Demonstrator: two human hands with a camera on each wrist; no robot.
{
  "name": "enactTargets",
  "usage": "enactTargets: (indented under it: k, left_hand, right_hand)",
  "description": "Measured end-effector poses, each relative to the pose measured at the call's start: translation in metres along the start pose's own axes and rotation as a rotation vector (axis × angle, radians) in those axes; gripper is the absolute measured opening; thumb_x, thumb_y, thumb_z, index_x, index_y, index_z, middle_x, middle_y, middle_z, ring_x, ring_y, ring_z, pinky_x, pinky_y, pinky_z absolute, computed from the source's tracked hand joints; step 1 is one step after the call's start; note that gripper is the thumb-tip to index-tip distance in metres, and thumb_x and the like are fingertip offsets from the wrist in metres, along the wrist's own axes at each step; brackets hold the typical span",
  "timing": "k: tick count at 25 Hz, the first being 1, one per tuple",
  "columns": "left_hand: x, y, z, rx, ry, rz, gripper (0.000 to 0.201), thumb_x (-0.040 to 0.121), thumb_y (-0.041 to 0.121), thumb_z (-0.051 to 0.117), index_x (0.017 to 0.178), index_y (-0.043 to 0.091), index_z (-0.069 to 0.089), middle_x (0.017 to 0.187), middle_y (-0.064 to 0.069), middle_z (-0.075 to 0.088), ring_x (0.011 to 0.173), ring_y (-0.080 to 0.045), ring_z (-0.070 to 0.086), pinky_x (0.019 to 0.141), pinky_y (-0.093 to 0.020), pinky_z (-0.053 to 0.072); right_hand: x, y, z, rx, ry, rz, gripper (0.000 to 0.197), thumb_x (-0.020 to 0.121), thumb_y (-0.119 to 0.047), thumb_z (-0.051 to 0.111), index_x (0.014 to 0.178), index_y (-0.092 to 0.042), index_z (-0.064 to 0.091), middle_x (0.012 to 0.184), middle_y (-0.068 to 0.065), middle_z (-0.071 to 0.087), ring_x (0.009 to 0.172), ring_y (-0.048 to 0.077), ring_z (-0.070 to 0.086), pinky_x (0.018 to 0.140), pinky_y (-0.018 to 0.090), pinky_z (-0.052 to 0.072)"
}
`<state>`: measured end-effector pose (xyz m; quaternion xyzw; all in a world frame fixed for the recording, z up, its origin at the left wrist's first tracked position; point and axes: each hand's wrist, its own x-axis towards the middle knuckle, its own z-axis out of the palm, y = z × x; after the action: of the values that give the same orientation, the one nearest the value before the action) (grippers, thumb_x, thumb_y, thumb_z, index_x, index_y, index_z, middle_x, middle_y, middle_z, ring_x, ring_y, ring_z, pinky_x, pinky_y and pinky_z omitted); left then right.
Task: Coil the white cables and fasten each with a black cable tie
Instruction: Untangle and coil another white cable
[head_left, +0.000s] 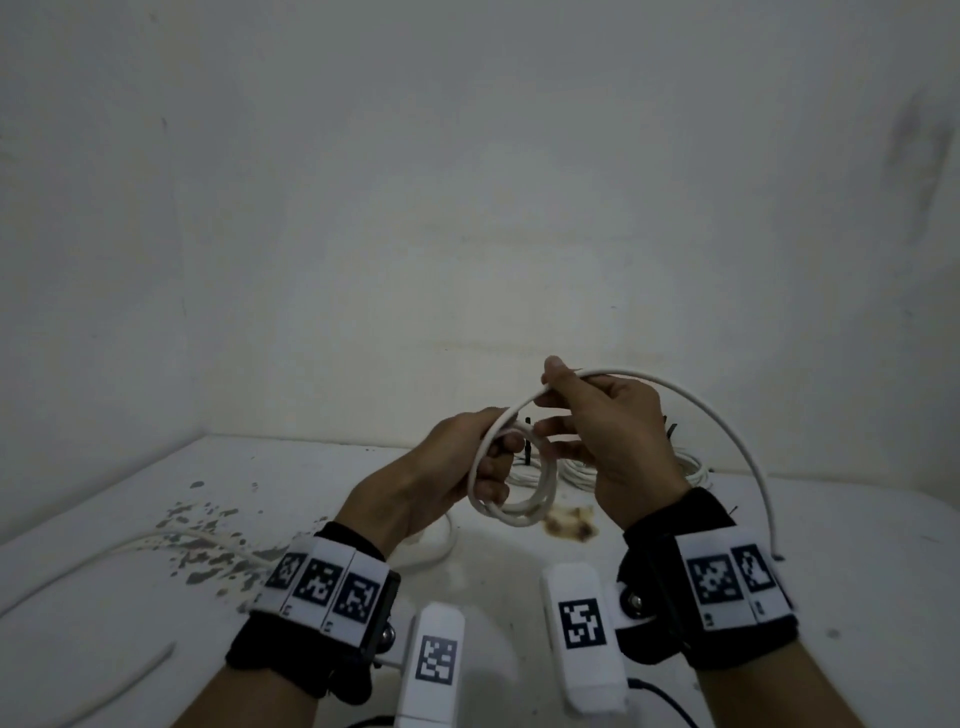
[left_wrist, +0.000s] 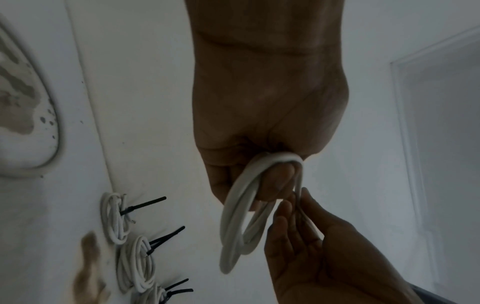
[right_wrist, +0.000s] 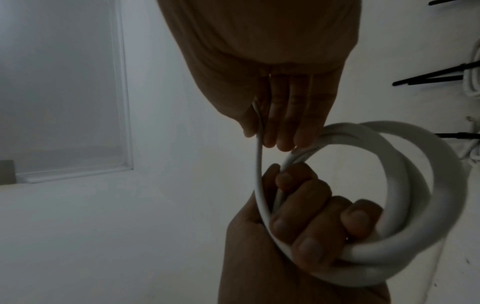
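My left hand (head_left: 467, 457) grips a small coil of white cable (head_left: 519, 512) above the table; its fingers curl through the loops (right_wrist: 405, 185). My right hand (head_left: 597, 421) pinches the same cable's free run (head_left: 691, 400) between thumb and fingers, just right of the coil. That loose tail arcs up and down to the right, ending near my right wrist (head_left: 774, 551). In the left wrist view the coil (left_wrist: 239, 226) hangs from the left fingers, with the right hand (left_wrist: 306, 236) beside it.
Several coiled white cables fastened with black ties (left_wrist: 137, 261) lie at the back of the white table (head_left: 831, 545), behind my hands. Another loose white cable (head_left: 208, 538) trails across the table's left. A brown stain (head_left: 571, 525) marks the middle. Walls close off the back and left.
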<state>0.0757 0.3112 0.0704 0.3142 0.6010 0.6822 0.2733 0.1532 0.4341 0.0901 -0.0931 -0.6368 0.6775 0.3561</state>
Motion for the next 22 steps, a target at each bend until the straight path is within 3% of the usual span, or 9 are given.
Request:
enactTargets:
  k: [3, 8, 10, 13, 15, 17, 19, 20, 22]
  left_hand:
    - [0.003, -0.001, -0.002, -0.066, 0.076, -0.002, 0.038, 0.102, 0.025, 0.037, 0.067, 0.012, 0.045, 0.043, 0.004, 0.031, 0.037, -0.01, 0.024, 0.048, -0.026, 0.027]
    - [0.006, 0.0, -0.006, -0.033, 0.283, 0.065, 0.037, 0.099, 0.029, 0.046, 0.065, 0.013, 0.044, 0.047, 0.004, 0.021, 0.039, -0.012, 0.015, 0.043, -0.024, 0.029]
    - [0.007, 0.0, -0.01, -0.078, 0.332, 0.077, 0.037, 0.098, 0.027, 0.048, 0.063, 0.014, 0.043, 0.049, 0.003, 0.019, 0.038, -0.012, 0.015, 0.039, -0.022, 0.027]
    - [0.008, -0.001, -0.023, -0.21, 0.371, 0.055, 0.038, 0.097, 0.024, 0.049, 0.06, 0.015, 0.042, 0.048, 0.004, 0.018, 0.036, -0.011, 0.015, 0.036, -0.02, 0.025]
    - [0.011, -0.003, -0.036, -0.331, 0.395, 0.044, 0.039, 0.097, 0.02, 0.046, 0.059, 0.014, 0.041, 0.044, 0.005, 0.019, 0.033, -0.01, 0.015, 0.034, -0.019, 0.024]
    - [0.015, -0.006, -0.047, -0.448, 0.418, 0.038, 0.038, 0.099, 0.018, 0.041, 0.06, 0.015, 0.038, 0.04, 0.006, 0.02, 0.029, -0.008, 0.015, 0.03, -0.017, 0.024]
    - [0.017, -0.008, -0.057, -0.535, 0.429, 0.028, 0.038, 0.1, 0.017, 0.038, 0.062, 0.016, 0.037, 0.038, 0.006, 0.02, 0.026, -0.007, 0.016, 0.028, -0.015, 0.023]
    - [0.017, -0.008, -0.06, -0.571, 0.422, 0.022, 0.037, 0.1, 0.017, 0.037, 0.062, 0.016, 0.036, 0.037, 0.006, 0.021, 0.025, -0.007, 0.016, 0.027, -0.015, 0.023]
    - [0.016, -0.007, -0.063, -0.642, 0.367, 0.009, 0.038, 0.101, 0.019, 0.036, 0.062, 0.017, 0.035, 0.036, 0.006, 0.022, 0.023, -0.006, 0.017, 0.026, -0.015, 0.023]
  right_hand:
    - [0.004, 0.005, -0.002, 0.007, 0.021, 0.047, 0.03, 0.095, -0.031, 0.066, 0.085, -0.002, 0.071, 0.072, 0.006, 0.071, 0.051, 0.02, 0.062, 0.047, 0.029, 0.051]
    - [0.011, 0.006, -0.015, -0.02, -0.132, 0.157, 0.04, 0.096, -0.045, 0.06, 0.105, -0.007, 0.066, 0.081, 0.009, 0.068, 0.056, 0.022, 0.063, 0.049, 0.031, 0.053]
    - [0.018, 0.006, -0.021, 0.091, -0.089, 0.17, 0.038, 0.095, -0.045, 0.06, 0.107, -0.009, 0.062, 0.084, 0.008, 0.063, 0.055, 0.02, 0.063, 0.048, 0.031, 0.053]
    - [0.027, 0.004, -0.041, 0.176, -0.003, 0.106, 0.025, 0.092, -0.038, 0.066, 0.094, -0.014, 0.06, 0.064, 0.004, 0.049, 0.039, 0.014, 0.048, 0.04, 0.026, 0.045]
    - [0.028, 0.001, -0.054, 0.205, -0.085, 0.031, 0.015, 0.084, -0.027, 0.071, 0.078, -0.019, 0.06, 0.052, -0.001, 0.037, 0.032, 0.011, 0.034, 0.038, 0.022, 0.039]
    - [0.027, 0.0, -0.064, 0.354, -0.234, -0.046, 0.012, 0.078, -0.023, 0.071, 0.072, -0.023, 0.06, 0.049, -0.005, 0.038, 0.032, 0.01, 0.037, 0.04, 0.02, 0.041]
    - [0.023, -0.002, -0.072, 0.374, -0.43, -0.115, 0.017, 0.07, -0.028, 0.082, 0.074, -0.022, 0.067, 0.056, -0.002, 0.052, 0.047, 0.013, 0.056, 0.046, 0.023, 0.049]
    - [0.021, -0.004, -0.074, 0.271, -0.529, -0.113, 0.02, 0.068, -0.027, 0.086, 0.079, -0.02, 0.071, 0.068, 0.002, 0.065, 0.062, 0.018, 0.067, 0.051, 0.027, 0.054]
    - [0.018, -0.007, -0.072, -0.162, -0.673, -0.096, 0.014, 0.081, -0.022, 0.08, 0.091, -0.013, 0.075, 0.095, 0.01, 0.076, 0.091, 0.026, 0.073, 0.065, 0.033, 0.06]
